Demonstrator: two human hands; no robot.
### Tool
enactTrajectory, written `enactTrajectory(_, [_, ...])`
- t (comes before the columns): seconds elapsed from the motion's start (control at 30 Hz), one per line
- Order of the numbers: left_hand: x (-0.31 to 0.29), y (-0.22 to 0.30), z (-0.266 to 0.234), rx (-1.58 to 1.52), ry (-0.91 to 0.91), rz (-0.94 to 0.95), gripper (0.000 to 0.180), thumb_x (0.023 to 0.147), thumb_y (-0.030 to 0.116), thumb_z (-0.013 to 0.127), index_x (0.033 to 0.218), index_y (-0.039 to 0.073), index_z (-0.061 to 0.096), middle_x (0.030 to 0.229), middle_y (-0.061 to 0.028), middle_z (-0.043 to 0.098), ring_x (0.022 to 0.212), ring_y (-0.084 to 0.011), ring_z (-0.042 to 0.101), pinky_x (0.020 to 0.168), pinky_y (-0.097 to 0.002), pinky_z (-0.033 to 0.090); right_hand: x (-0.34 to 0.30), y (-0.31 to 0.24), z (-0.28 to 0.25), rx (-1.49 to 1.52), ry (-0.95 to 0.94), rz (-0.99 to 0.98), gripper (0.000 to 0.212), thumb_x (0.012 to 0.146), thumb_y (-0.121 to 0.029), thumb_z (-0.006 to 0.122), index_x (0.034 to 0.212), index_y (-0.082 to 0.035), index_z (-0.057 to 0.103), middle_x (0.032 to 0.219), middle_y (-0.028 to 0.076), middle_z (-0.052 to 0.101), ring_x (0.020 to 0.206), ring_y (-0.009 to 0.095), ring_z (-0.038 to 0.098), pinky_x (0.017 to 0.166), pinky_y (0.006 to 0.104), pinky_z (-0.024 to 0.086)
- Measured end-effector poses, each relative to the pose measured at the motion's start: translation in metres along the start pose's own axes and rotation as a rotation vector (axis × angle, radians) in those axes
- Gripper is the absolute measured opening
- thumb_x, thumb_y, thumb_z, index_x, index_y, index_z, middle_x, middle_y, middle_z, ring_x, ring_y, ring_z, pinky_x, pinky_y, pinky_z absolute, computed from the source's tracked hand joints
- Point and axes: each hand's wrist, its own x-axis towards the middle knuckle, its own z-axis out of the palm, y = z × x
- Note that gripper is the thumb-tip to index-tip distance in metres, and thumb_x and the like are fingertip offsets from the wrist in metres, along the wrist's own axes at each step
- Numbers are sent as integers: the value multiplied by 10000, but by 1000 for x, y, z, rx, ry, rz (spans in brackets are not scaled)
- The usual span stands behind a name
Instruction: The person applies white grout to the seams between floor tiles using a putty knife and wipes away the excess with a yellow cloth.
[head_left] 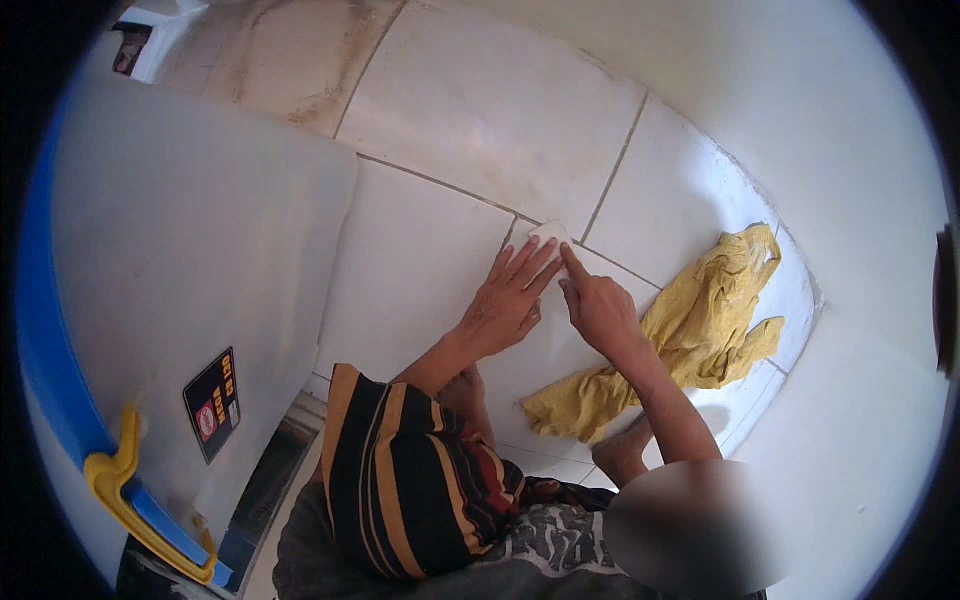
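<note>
A small, flat white piece with an angled top edge lies against the white floor tiles at a joint between them. What kind of thing it is I cannot make out. My left hand reaches over it with fingers stretched and slightly apart, the fingertips resting on its face. From the right comes my right hand, its index finger straight against the piece and its other fingers curled in. Its thumb sits close to the piece's side. The lower part of the piece is hidden beneath my fingers.
A crumpled yellow sack is spread on the tiles right of my right forearm. On the left stands a large pale panel with a blue edge and yellow handle. White walls close in on the right. Brownish stains mark the far-left tile.
</note>
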Motion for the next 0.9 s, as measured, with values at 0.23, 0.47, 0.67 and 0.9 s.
enactTrajectory(0.23, [42,-30,13,-96,341,-27,503,770,35,624,1258,8,507,1293,-140,508,1201,-284,485,1046,-431,359,60,-6,-9,-191,183,-137,455,873,-151,535,1320,-99,469,658,171,619,609,335,633,548,447,503])
enactTrajectory(0.47, [33,-30,15,-2,433,-45,287,727,2,642,1012,12,606,1019,-114,639,933,-264,616,811,-367,516,34,-14,-5,-201,79,-84,460,855,-113,539,1305,-36,478,667,154,627,605,307,638,528,422,503])
enactTrajectory(0.67, [33,-30,11,-5,494,6,341,703,-44,640,1034,40,630,906,-106,644,806,-283,623,686,-366,519,37,-17,-7,-189,21,-86,473,855,-111,531,1320,-53,465,675,157,627,598,324,631,522,422,501])
enactTrajectory(0.9, [51,-45,-3,64,501,-10,192,752,-12,616,943,7,606,992,-102,641,916,-275,618,836,-352,511,66,-14,3,-141,161,-145,443,853,-121,534,1288,-63,478,685,175,623,645,336,639,560,434,509])
